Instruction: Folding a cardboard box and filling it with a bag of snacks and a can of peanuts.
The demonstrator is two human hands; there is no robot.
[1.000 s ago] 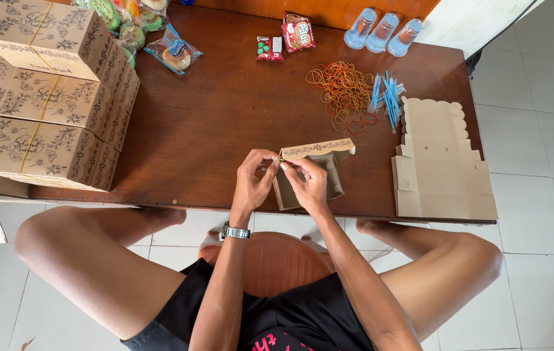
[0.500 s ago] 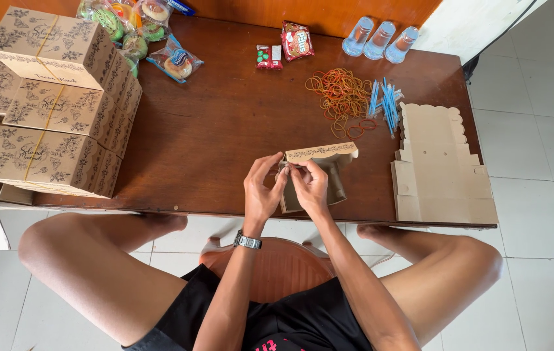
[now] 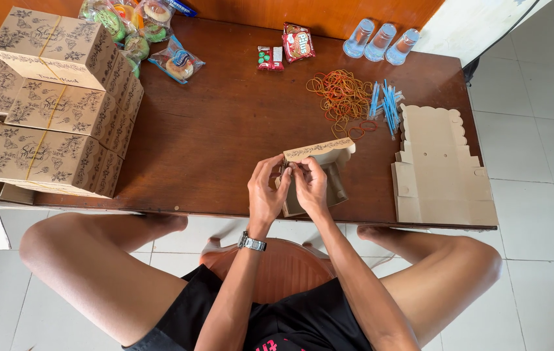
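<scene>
Near the front edge of the bench (image 3: 225, 130), about midway along it, both hands work on a small half-folded carton (image 3: 319, 172) of brown card with a printed strip along its top flap. Left hand (image 3: 268, 192) and right hand (image 3: 311, 186) meet at the carton's left end, fingers (image 3: 295, 170) pinched on a flap there; a watch (image 3: 251, 243) sits on the left wrist. Flat carton blanks (image 3: 442, 169) lie stacked by the front right corner. Behind them lie rubber bands (image 3: 342, 94) and blue straws (image 3: 386, 99), and three clear cups (image 3: 382, 41) lie near the back right corner. Finished printed boxes (image 3: 50, 104) are stacked at the left edge, with wrapped snacks (image 3: 140, 26) behind them near the back edge.
</scene>
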